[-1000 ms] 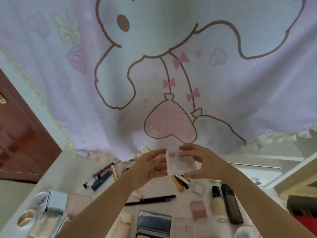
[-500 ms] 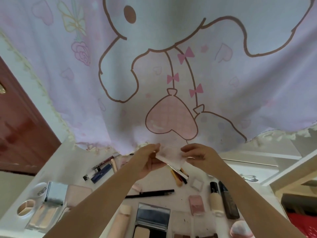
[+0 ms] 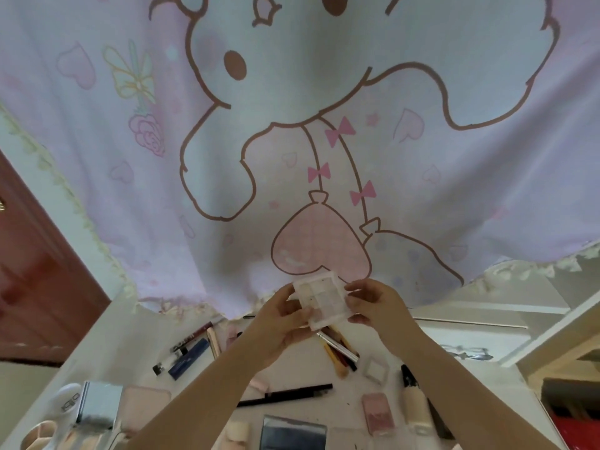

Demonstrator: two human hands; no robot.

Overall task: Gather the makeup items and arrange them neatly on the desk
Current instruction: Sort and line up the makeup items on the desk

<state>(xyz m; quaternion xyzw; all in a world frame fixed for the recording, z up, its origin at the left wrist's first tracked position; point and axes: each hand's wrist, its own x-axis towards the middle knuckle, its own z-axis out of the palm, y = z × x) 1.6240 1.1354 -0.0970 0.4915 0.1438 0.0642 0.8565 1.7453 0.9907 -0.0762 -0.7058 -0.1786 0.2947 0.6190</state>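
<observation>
A: What lies nearest on the white desk (image 3: 136,323)?
B: A mirrored compact (image 3: 293,436) at the near edge, a small pink palette (image 3: 378,414) right of it, a black eyeliner pencil (image 3: 285,395) just beyond.
A: And the hands?
B: Lifted above the desk. The left hand (image 3: 281,323) and right hand (image 3: 373,302) pinch opposite sides of a clear eyeshadow palette (image 3: 319,298), its pans facing up.
A: Farthest?
B: A pink cartoon curtain (image 3: 292,141).
</observation>
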